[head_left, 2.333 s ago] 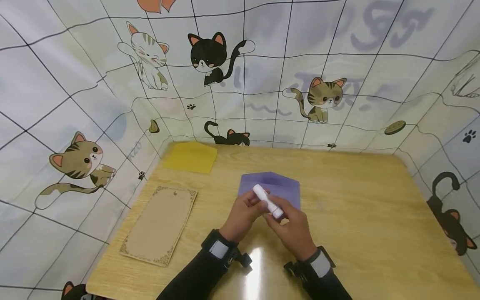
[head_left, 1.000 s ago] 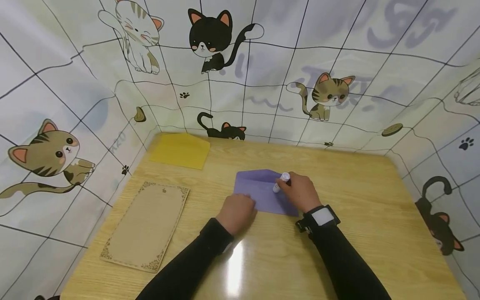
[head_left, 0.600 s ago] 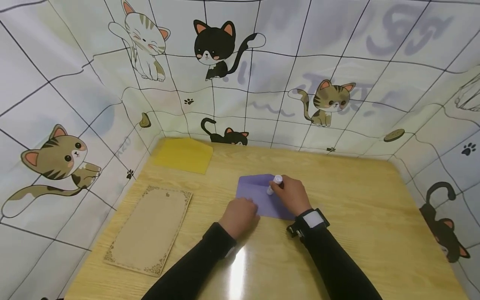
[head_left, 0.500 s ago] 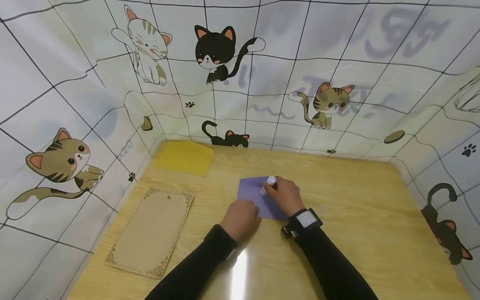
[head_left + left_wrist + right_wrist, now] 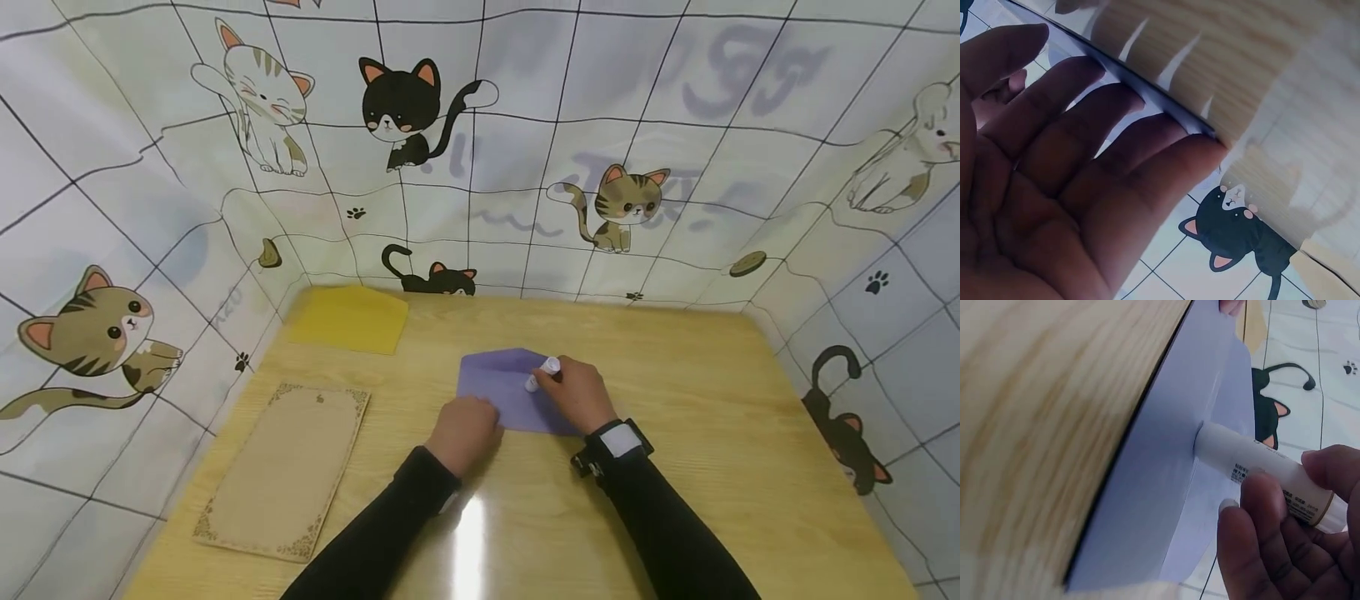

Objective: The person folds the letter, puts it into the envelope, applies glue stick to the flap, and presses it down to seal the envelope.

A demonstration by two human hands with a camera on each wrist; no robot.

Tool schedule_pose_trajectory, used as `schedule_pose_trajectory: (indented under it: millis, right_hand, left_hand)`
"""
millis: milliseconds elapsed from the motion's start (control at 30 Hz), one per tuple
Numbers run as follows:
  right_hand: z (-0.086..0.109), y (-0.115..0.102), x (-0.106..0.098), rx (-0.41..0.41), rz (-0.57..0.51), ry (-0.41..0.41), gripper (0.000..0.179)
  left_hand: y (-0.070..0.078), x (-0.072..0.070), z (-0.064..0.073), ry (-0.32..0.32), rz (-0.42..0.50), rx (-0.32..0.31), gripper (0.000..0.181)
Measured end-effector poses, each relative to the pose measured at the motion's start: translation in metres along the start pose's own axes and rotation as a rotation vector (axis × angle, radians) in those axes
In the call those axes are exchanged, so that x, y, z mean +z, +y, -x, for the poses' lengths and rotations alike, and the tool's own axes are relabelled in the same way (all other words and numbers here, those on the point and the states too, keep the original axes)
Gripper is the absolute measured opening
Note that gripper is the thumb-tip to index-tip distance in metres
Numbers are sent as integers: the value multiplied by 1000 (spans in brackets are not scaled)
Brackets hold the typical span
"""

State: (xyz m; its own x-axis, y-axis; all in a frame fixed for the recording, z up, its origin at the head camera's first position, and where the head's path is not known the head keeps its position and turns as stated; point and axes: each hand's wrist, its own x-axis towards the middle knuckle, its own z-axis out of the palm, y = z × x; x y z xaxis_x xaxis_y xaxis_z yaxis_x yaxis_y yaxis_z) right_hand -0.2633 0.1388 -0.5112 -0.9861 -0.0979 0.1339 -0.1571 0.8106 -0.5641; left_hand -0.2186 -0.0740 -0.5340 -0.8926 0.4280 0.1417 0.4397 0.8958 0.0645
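My right hand grips a white glue stick between thumb and fingers. In the right wrist view the glue stick is tilted, and its far end touches the purple envelope along the flap's fold line. The envelope lies on the table with its flap opened away from me. My left hand rests on the envelope's near left corner. In the left wrist view the slightly bent fingers of that hand have their tips along the envelope's edge, holding nothing.
A yellow envelope lies at the table's back left. Nearer me on the left is a beige sheet with an ornate border. A cat-printed curtain encloses the wooden table at the back and sides.
At first both hands held the glue stick above the envelope. My left hand then let go and went to the envelope's corner. The right hand slid the stick left, then slightly back right.
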Motion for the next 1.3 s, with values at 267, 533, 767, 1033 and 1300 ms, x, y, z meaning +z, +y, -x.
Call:
schedule_pose_trajectory:
  millis: [267,533,767,1033,1300]
  right_hand:
    - [28,4,-18,119,-508,44,32]
    - [82,1,6,182,-1289,-188,25]
    - [80,5,8,-60,-1420,-425,21]
    - [79,6,10,-5,-1246,-266,22]
    - [79,3,14,0,-1052,-172,28]
  left_hand:
    - [8,-18,0,55,15,-44,25]
    - [26,-26,-4,-99,1116,-93,49]
    - [24,-31,-18,-122,1604,-59,43]
    - [32,-29,-19,-17,1634,-228,29]
    - [48,-23,-23,7,1575,-349,28]
